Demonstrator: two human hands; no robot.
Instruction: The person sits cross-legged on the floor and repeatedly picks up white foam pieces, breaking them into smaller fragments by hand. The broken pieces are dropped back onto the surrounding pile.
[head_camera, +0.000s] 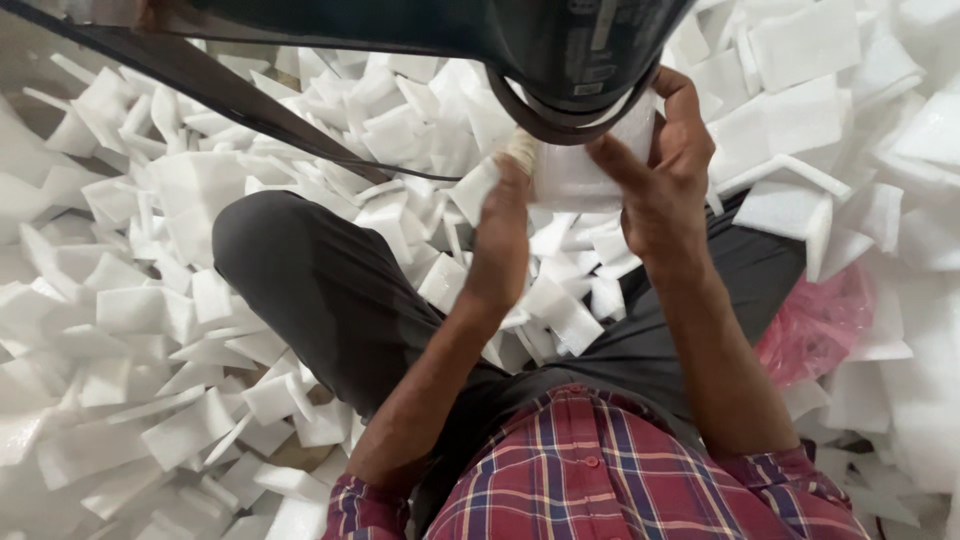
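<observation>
at chest height, above the lap, a white foam sheet (580, 175) is pinched by left hand (497, 240) and right hand (665, 170), fingers closed on its edges. loose foam pieces (150, 320) are heaped all around; a pink bag (815, 325) is seen beside the knee.

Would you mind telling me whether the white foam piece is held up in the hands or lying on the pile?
Held up: both hands grip the white foam piece.

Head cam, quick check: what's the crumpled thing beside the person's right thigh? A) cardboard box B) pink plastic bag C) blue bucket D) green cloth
B: a crumpled pink plastic bag lies among the white foam sheet pieces, right next to the dark grey trouser leg.
</observation>
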